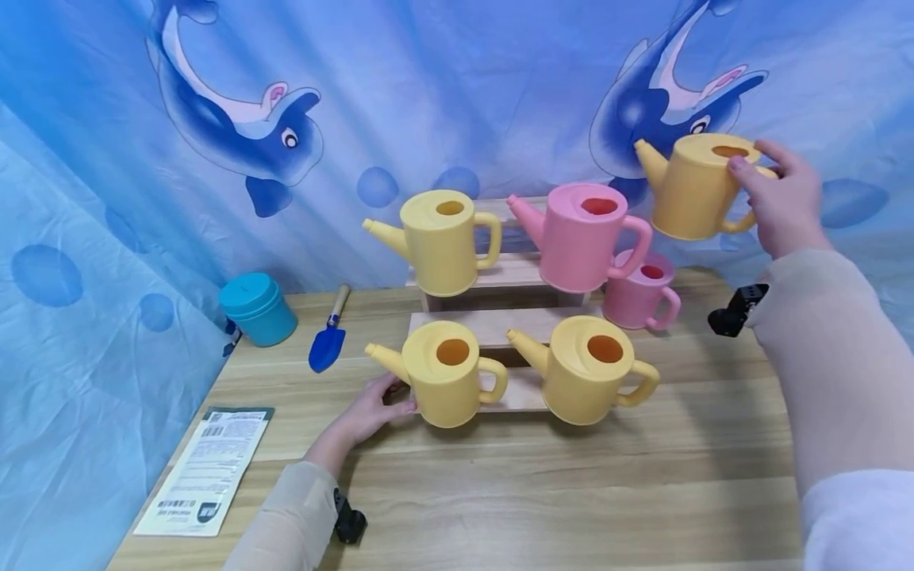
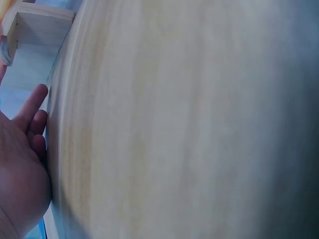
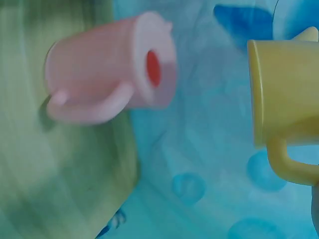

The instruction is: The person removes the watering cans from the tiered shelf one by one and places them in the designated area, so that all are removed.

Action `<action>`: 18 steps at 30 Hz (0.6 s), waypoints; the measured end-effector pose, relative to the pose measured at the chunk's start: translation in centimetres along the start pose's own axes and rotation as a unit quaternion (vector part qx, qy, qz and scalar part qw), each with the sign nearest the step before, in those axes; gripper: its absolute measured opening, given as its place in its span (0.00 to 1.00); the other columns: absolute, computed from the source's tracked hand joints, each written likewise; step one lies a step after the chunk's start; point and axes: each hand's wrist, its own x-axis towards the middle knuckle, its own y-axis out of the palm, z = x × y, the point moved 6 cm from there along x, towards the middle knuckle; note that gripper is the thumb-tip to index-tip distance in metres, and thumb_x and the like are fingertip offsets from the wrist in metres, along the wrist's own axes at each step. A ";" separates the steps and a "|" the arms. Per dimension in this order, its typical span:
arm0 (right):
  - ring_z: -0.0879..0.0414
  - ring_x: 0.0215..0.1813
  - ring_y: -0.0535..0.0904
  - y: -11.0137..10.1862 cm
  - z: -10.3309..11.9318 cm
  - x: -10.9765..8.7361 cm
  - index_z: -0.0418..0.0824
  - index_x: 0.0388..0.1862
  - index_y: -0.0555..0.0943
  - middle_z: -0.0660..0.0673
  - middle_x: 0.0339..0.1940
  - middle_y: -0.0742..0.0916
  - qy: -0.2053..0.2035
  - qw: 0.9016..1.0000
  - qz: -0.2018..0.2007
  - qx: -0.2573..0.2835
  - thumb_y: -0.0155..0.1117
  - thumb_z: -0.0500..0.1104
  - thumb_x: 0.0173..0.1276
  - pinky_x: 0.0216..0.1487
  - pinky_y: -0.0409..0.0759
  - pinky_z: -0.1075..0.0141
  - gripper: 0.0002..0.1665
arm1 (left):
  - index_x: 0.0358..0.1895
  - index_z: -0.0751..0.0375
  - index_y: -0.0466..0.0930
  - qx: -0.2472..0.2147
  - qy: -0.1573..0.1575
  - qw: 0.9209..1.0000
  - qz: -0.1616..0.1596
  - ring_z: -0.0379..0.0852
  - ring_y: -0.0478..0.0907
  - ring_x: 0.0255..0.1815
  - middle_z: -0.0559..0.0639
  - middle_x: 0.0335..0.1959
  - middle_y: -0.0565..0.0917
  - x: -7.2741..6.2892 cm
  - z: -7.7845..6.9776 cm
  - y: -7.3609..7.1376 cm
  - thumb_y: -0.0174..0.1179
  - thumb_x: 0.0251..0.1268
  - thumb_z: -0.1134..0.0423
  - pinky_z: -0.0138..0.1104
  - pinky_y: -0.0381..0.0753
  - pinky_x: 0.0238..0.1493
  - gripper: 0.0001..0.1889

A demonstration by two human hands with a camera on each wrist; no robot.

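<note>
My right hand grips a yellow watering can by its handle, thumb near the top opening, up in front of the backdrop. Its spout points left. In the right wrist view that yellow can shows at the right edge. My left hand holds the left end of a stepped wooden stand low down, some fingers bent against the tabletop in the left wrist view. On the lowest step are two yellow watering cans, a left one and a right one. Higher up stand another yellow can and a pink can.
Behind the stand's right end, a second pink watering can is on the table. To the left lie a blue trowel and a printed packet, with a teal lidded tub behind. A dolphin-print curtain hangs at the back.
</note>
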 end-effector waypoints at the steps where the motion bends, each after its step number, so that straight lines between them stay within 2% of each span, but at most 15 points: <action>1: 0.61 0.56 0.63 -0.5 -0.5 -0.1 0.68 0.70 0.59 0.59 0.60 0.67 0.004 1.000 -0.005 -0.003 0.66 0.66 0.46 0.68 0.57 0.62 0.49 | 0.65 0.65 0.65 0.000 -0.001 1.000 0.000 0.58 0.64 0.65 0.61 0.61 0.72 0.0 0.1 0.0 0.62 0.61 0.59 0.53 0.58 0.65 0.30; 3: 0.61 0.55 0.63 -1.4 -1.7 -0.3 0.68 0.70 0.59 0.60 0.58 0.67 0.011 1.000 -0.011 -0.005 0.66 0.66 0.46 0.68 0.57 0.62 0.50 | 0.65 0.66 0.65 0.002 -0.003 1.000 0.000 0.59 0.64 0.65 0.61 0.61 0.72 0.0 0.3 -0.1 0.62 0.61 0.58 0.54 0.58 0.65 0.31; 7: 0.62 0.55 0.64 -2.8 -3.9 -0.6 0.68 0.70 0.58 0.62 0.51 0.68 0.026 0.999 -0.021 -0.004 0.67 0.66 0.45 0.68 0.57 0.63 0.51 | 0.67 0.64 0.63 0.000 -0.009 1.000 -0.007 0.59 0.62 0.66 0.60 0.62 0.71 0.4 2.2 0.1 0.63 0.61 0.58 0.55 0.56 0.65 0.32; 10: 0.62 0.59 0.65 -3.5 -5.5 -0.8 0.67 0.71 0.58 0.62 0.50 0.69 0.030 0.999 -0.031 0.010 0.67 0.65 0.46 0.69 0.56 0.64 0.52 | 0.68 0.59 0.62 0.003 -0.021 1.000 -0.012 0.57 0.61 0.67 0.57 0.63 0.71 0.7 3.8 0.2 0.63 0.61 0.56 0.54 0.55 0.66 0.33; 15: 0.63 0.59 0.66 -4.1 -8.6 -1.1 0.66 0.71 0.58 0.61 0.49 0.70 0.038 0.997 -0.055 0.043 0.69 0.63 0.47 0.68 0.58 0.65 0.51 | 0.67 0.55 0.64 0.006 -0.024 1.000 -0.015 0.55 0.62 0.66 0.54 0.62 0.72 0.8 4.2 0.3 0.63 0.60 0.52 0.54 0.55 0.66 0.33; 18: 0.63 0.58 0.67 -4.3 -10.9 -1.3 0.66 0.70 0.58 0.60 0.48 0.71 0.053 0.995 -0.071 0.054 0.69 0.62 0.48 0.68 0.59 0.61 0.50 | 0.67 0.56 0.65 0.002 -0.006 1.000 -0.014 0.55 0.63 0.66 0.55 0.62 0.72 0.8 3.9 0.4 0.63 0.60 0.52 0.54 0.55 0.66 0.32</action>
